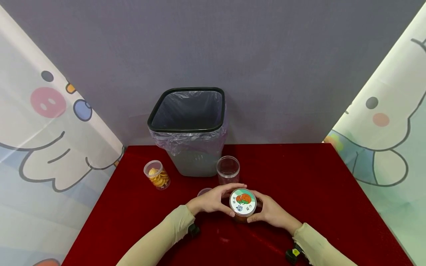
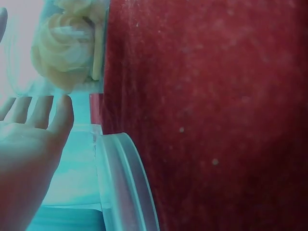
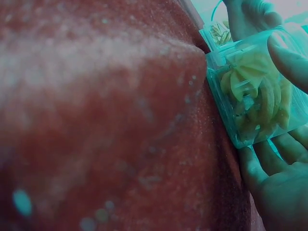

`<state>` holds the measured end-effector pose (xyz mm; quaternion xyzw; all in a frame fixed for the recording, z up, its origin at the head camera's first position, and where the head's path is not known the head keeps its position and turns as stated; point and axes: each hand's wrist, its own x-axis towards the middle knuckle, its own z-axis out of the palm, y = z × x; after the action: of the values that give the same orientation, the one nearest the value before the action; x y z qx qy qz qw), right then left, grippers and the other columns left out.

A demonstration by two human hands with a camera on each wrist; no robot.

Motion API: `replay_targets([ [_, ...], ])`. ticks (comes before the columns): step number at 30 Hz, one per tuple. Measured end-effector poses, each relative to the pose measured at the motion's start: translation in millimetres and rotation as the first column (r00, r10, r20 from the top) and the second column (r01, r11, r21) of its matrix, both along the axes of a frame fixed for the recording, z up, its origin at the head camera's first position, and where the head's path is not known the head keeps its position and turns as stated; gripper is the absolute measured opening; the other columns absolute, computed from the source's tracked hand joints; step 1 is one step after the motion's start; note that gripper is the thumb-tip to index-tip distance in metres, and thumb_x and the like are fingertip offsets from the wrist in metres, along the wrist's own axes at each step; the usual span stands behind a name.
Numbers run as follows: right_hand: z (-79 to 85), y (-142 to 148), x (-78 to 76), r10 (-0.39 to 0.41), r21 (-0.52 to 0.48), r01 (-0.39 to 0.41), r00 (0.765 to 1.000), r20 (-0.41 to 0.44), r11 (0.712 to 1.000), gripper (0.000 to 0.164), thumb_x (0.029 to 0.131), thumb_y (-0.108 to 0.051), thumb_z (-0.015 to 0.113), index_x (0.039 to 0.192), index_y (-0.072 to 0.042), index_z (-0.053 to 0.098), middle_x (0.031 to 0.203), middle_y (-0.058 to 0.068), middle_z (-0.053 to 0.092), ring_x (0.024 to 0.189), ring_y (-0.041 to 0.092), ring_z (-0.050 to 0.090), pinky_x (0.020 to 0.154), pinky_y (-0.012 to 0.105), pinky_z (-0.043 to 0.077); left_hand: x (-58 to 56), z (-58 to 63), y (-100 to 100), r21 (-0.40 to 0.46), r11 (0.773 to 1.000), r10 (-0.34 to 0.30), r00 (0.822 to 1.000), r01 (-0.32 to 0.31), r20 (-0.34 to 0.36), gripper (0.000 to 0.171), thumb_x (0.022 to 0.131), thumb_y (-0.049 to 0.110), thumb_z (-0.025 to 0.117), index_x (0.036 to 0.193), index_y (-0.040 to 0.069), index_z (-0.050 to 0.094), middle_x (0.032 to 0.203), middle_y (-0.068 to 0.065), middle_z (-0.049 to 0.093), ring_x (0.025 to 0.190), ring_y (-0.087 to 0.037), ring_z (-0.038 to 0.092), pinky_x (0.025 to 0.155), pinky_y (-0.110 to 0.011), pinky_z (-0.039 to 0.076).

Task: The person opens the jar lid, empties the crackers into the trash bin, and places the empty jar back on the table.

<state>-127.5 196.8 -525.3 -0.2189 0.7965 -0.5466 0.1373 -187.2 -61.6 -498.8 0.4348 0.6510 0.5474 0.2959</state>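
Note:
Both hands hold a clear plastic jar of cookies (image 1: 243, 203) upright at the front middle of the table. Its round lid carries a picture of orange fruit. My left hand (image 1: 213, 200) grips the jar's left side, thumb in front and fingers behind. From the right, my right hand (image 1: 271, 211) grips it with thumb and fingers spread around the wall. Swirled cookies (image 3: 255, 91) show through the jar's side in the right wrist view. Part of a clear round rim (image 1: 204, 191) shows behind the left hand; that hand hides the rest.
An open, uncovered clear jar (image 1: 227, 170) stands just behind the hands. A bin (image 1: 196, 164) lined with a plastic bag is at the back, against the grey wall. Further left stands a clear jar with yellow cookies (image 1: 158, 177). Red cloth (image 1: 289, 170) covers the table.

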Motion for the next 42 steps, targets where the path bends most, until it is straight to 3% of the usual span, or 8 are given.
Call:
replay_targets([
  [5, 0.4, 0, 0.6, 0.006, -0.02, -0.006, 1.0, 0.015, 1.0, 0.088, 0.075, -0.027, 0.09, 0.147, -0.008, 0.043, 0.141, 0.005, 0.054, 0.126, 0.019, 0.054, 0.101, 0.021, 0.042, 0.4, -2.1, 0, -0.019, 1.0, 0.014, 1.0, -0.014, 0.002, 0.087, 0.082, -0.01, 0.076, 0.155, 0.003, 0.03, 0.158, -0.013, 0.033, 0.139, -0.013, 0.039, 0.114, -0.035, 0.031],
  [13, 2.0, -1, 1.2, 0.008, -0.029, -0.007, 1.0, 0.025, 1.0, 0.09, 0.075, -0.027, 0.089, 0.148, -0.006, 0.042, 0.141, 0.006, 0.054, 0.125, 0.019, 0.054, 0.1, 0.021, 0.043, 9.0, -3.0, -1, -0.015, 0.991, 0.13, 0.991, -0.13, 0.021, 0.084, 0.08, -0.002, 0.081, 0.152, 0.017, 0.042, 0.152, 0.003, 0.045, 0.134, -0.013, 0.047, 0.11, -0.031, 0.037],
  [17, 1.6, -1, 1.3, 0.006, -0.027, -0.005, 1.0, 0.031, 1.0, 0.091, 0.075, -0.027, 0.089, 0.149, -0.006, 0.041, 0.142, 0.006, 0.053, 0.126, 0.019, 0.054, 0.1, 0.021, 0.043, 16.3, -3.6, -1, -0.007, 0.98, 0.198, 0.98, -0.198, 0.009, 0.085, 0.078, -0.001, 0.084, 0.151, 0.018, 0.044, 0.15, 0.005, 0.046, 0.132, -0.013, 0.048, 0.109, -0.031, 0.039],
  [24, -0.4, -1, 0.8, 0.014, -0.052, -0.012, 0.999, 0.035, 0.999, 0.091, 0.075, -0.024, 0.09, 0.15, -0.006, 0.04, 0.144, 0.008, 0.051, 0.127, 0.02, 0.054, 0.1, 0.021, 0.043, 32.9, -2.0, 4, 0.008, 0.949, 0.315, 0.949, -0.315, 0.023, 0.087, 0.077, 0.001, 0.085, 0.151, 0.009, 0.042, 0.148, 0.005, 0.047, 0.129, -0.014, 0.051, 0.106, -0.031, 0.042],
  [29, -1.8, -1, 0.1, 0.016, -0.057, -0.015, 1.0, 0.025, 0.998, 0.091, 0.074, -0.024, 0.09, 0.149, -0.008, 0.042, 0.143, 0.007, 0.052, 0.127, 0.018, 0.054, 0.1, 0.022, 0.044, 46.6, -3.2, 8, 0.027, 0.906, 0.423, 0.906, -0.423, 0.005, 0.086, 0.075, 0.005, 0.087, 0.15, 0.014, 0.045, 0.146, 0.005, 0.049, 0.129, -0.016, 0.051, 0.105, -0.032, 0.043],
  [32, -1.8, -1, 0.0, 0.015, -0.059, -0.013, 1.0, 0.025, 0.998, 0.091, 0.074, -0.024, 0.091, 0.149, -0.008, 0.042, 0.143, 0.007, 0.052, 0.127, 0.018, 0.054, 0.1, 0.022, 0.044, 54.3, -3.8, 11, 0.035, 0.874, 0.485, 0.874, -0.485, -0.007, 0.086, 0.075, 0.008, 0.089, 0.148, 0.02, 0.046, 0.148, 0.002, 0.048, 0.13, -0.016, 0.048, 0.106, -0.033, 0.043],
  [36, -1.5, -1, 0.4, 0.009, -0.064, -0.007, 0.999, 0.031, 0.998, 0.092, 0.073, -0.023, 0.091, 0.149, -0.008, 0.042, 0.142, 0.008, 0.052, 0.125, 0.019, 0.055, 0.099, 0.023, 0.046, 65.8, -2.8, 17, 0.069, 0.826, 0.56, 0.829, -0.559, 0.005, 0.087, 0.074, 0.006, 0.089, 0.147, 0.019, 0.046, 0.146, -0.003, 0.049, 0.13, -0.02, 0.049, 0.106, -0.033, 0.043],
  [42, -2.1, -2, 0.9, 0.0, -0.066, 0.001, 1.0, 0.022, 0.998, 0.09, 0.073, -0.023, 0.091, 0.148, -0.007, 0.043, 0.138, 0.007, 0.055, 0.122, 0.017, 0.057, 0.097, 0.023, 0.047, 82.6, -6.8, 29, 0.109, 0.724, 0.685, 0.728, -0.681, -0.002, 0.088, 0.071, 0.011, 0.091, 0.146, 0.016, 0.046, 0.142, -0.004, 0.05, 0.125, -0.024, 0.053, 0.104, -0.032, 0.045],
])
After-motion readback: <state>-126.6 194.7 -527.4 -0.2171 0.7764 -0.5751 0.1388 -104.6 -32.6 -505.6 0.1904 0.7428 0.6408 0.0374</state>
